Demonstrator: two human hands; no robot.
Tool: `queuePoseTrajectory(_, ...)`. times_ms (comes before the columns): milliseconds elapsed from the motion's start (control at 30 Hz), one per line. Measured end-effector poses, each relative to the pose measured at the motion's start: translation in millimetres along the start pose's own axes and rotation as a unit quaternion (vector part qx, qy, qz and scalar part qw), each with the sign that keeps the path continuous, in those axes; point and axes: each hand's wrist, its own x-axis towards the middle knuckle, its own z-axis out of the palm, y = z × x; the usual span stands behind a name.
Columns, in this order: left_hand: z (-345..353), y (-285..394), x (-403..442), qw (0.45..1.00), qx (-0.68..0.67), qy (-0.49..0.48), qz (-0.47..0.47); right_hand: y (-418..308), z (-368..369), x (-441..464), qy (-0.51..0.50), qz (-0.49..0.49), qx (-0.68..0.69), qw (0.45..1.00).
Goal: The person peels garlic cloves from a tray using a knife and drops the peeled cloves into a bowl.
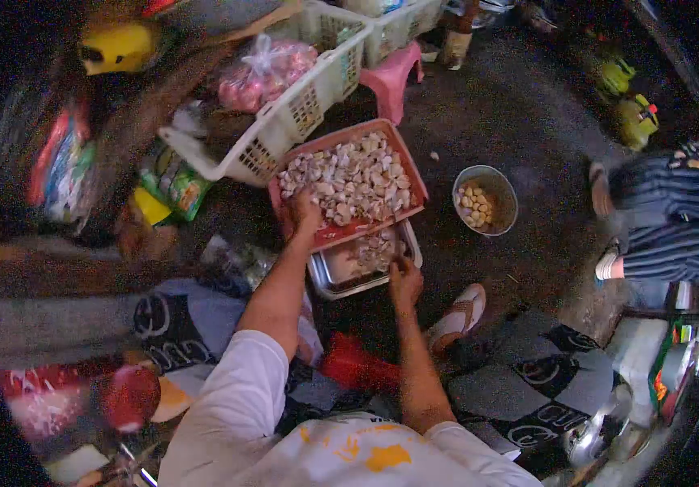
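Observation:
A red plastic tray (411,166) heaped with garlic cloves (357,174) is in front of me, its near edge overlapping a metal tray (335,286). My left hand (307,209) reaches over the red tray's left side, fingertips among the cloves. Its grip is blurred, and whether it holds a clove cannot be told. Loose garlic skins (378,247) lie in the metal tray. At that tray's right edge is my right hand (405,284), fingers curled closed around something too small to make out.
To the right stands a metal bowl (515,195) of peeled garlic cloves (476,204). Beyond the red tray are a white plastic basket (256,146) with a pink-filled bag (268,71), and a pink stool (393,77). Another person's striped clothing (670,215) shows at far right.

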Motion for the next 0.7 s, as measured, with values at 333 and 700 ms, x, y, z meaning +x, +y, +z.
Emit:
queuePoseTrajectory(333,16,151,28,0.975,-0.115,0.027,0.189,18,9,19,0.144,-0.015,0.124,0.982)
queuePoseTrajectory(700,198,211,179,0.943,0.153,-0.068,0.289,11,-4,31,0.133,-0.025,0.107,0.985)
